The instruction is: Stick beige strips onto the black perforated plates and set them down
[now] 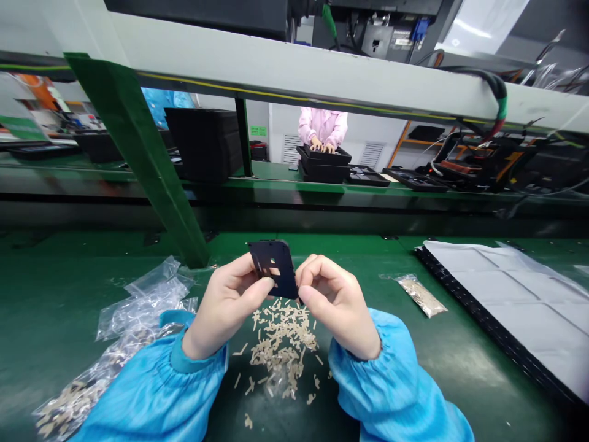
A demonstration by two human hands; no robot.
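A thin black plastic plate with small cut-outs (285, 273) is held up over the green bench, tilted. My left hand (232, 301) grips it by the left side, thumb on the near face and fingers behind. The fingers of my right hand (334, 301) are pinched together at its lower right corner; whether something small is between them I cannot make out. Below both hands lies a loose pile of small beige pieces (285, 334), scattered on the green bench top (391, 393).
Clear plastic bags (147, 301), some with beige pieces, lie at left. A small filled bag (421, 294) is at right, beside a black tray covered with white sheeting (515, 288). A green post (138, 159) slants down at left. Across the line, a person in pink (322, 126) handles black trays (324, 169).
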